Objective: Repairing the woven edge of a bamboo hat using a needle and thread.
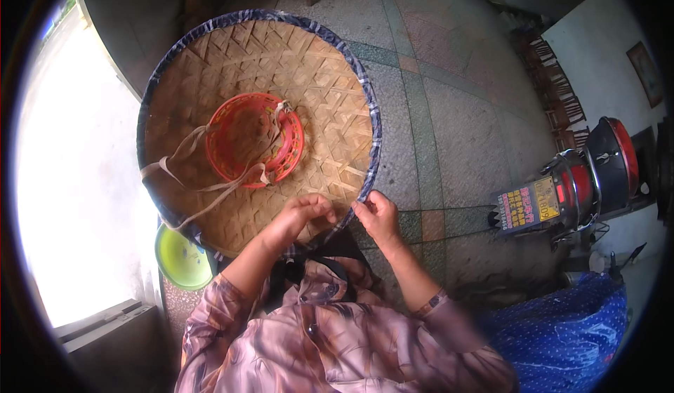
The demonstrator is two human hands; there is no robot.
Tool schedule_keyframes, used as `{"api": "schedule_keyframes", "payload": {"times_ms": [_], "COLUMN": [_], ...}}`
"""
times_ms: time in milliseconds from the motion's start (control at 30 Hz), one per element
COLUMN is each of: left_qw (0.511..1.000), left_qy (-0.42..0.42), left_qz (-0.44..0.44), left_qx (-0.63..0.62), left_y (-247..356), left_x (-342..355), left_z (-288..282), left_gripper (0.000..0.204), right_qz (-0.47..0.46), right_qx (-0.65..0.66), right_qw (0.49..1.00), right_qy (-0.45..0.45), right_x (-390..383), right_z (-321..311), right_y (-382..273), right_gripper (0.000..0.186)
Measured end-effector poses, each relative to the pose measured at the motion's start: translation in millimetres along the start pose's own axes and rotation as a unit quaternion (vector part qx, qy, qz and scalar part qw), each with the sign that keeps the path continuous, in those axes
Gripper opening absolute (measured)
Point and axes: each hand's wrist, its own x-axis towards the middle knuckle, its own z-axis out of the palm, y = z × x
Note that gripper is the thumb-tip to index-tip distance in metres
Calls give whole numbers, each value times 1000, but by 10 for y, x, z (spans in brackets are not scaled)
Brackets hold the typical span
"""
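A wide woven bamboo hat lies inside-up over my lap, edged with dark checked cloth binding. At its centre is a red perforated plastic headpiece with pale fabric straps tied to it. My right hand pinches the binding at the lower right rim. My left hand is just inside the hat near that edge, fingers curled; whatever it may hold is too small to make out.
A green bowl sits under the hat's left edge beside a bright doorway. To the right stand a scooter, wooden chairs against a white wall and blue dotted fabric. The floor is patterned stone.
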Motion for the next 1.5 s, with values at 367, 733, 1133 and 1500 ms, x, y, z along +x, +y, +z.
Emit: {"api": "schedule_keyframes", "payload": {"times_ms": [367,733,1133,1500], "left_qw": [990,991,998,995], "left_qy": [-57,-42,-54,96], "left_qz": [-23,-39,-18,2], "left_qx": [-130,-122,11,24], "left_y": [-84,-12,66,-138], "left_x": [136,107,-68,99], "left_z": [-170,-81,77,5], "left_gripper": [27,22,29,16], "right_qz": [41,144,115,127], "right_qx": [30,117,-7,3], "right_qw": [998,979,989,986], "right_qy": [-26,-86,-89,-108], "right_x": [39,-47,-86,-91], "right_z": [34,104,170,162], "right_y": [96,-55,107,57], "right_gripper": [26,29,44,37]}}
